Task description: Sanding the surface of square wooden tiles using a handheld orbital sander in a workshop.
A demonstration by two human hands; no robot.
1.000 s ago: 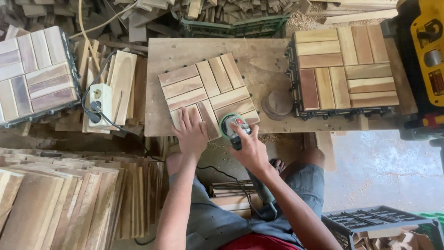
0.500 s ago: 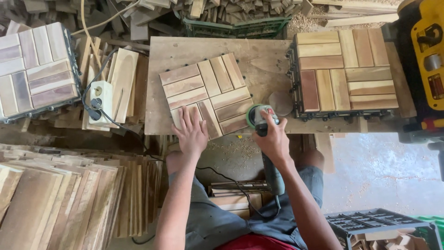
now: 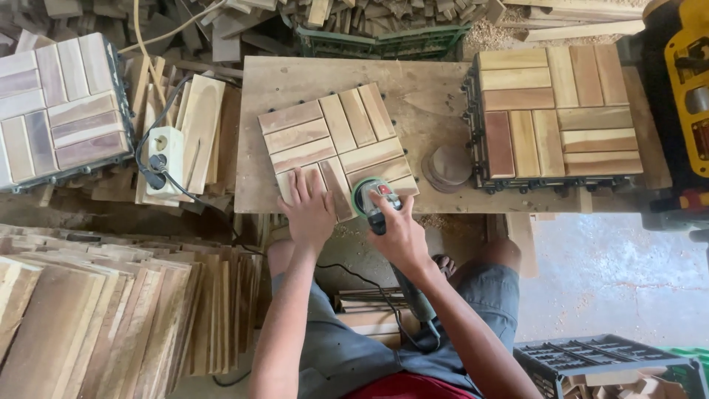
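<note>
A square wooden slat tile (image 3: 336, 144) lies tilted on a plywood workbench (image 3: 413, 81). My left hand (image 3: 309, 210) presses flat on the tile's near corner, fingers spread. My right hand (image 3: 399, 233) grips a green hand sander (image 3: 373, 196) whose round pad rests on the tile's near right edge. The sander's cable runs down past my lap.
A second slat tile (image 3: 557, 118) sits at the bench's right, with round sanding discs (image 3: 447, 166) beside it. Another tile (image 3: 63, 107) and a white power strip (image 3: 164, 151) lie left. Stacked planks (image 3: 111, 310) fill the lower left. A yellow machine (image 3: 683, 96) stands right, a black crate (image 3: 613, 362) lower right.
The sander and my right hand slid right along the tile's near edge, then came back left a little. My left hand stayed pressed on the tile.
</note>
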